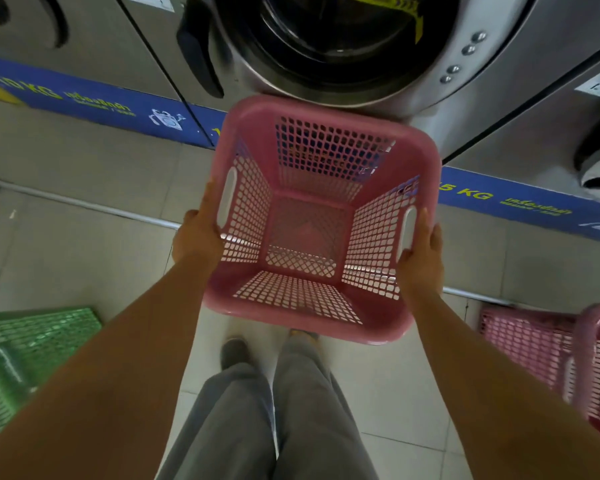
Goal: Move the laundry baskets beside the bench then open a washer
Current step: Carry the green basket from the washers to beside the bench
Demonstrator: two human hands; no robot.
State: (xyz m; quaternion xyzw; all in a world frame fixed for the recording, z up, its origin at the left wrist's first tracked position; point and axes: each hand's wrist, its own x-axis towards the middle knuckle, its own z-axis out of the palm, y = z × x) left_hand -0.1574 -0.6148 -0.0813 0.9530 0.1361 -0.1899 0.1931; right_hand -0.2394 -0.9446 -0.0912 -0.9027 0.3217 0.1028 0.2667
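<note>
Before the washer (343, 46), both hands, left (198, 237) and right (421, 258), grip an empty pink basket (312, 220) by its sides, off the floor. Basket-moving is underway; next, carry it toward the bench, unseen.

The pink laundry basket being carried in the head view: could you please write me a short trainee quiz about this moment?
1. True or false: the pink laundry basket holds clothes.
2. Which hands grip it? A) left hand only B) right hand only C) both
3. What colour is the basket on the floor at the person's left?

Key:
1. False; it is empty.
2. C; one hand on each side, by the handle slots.
3. Green; another pink basket sits at the right.
</note>
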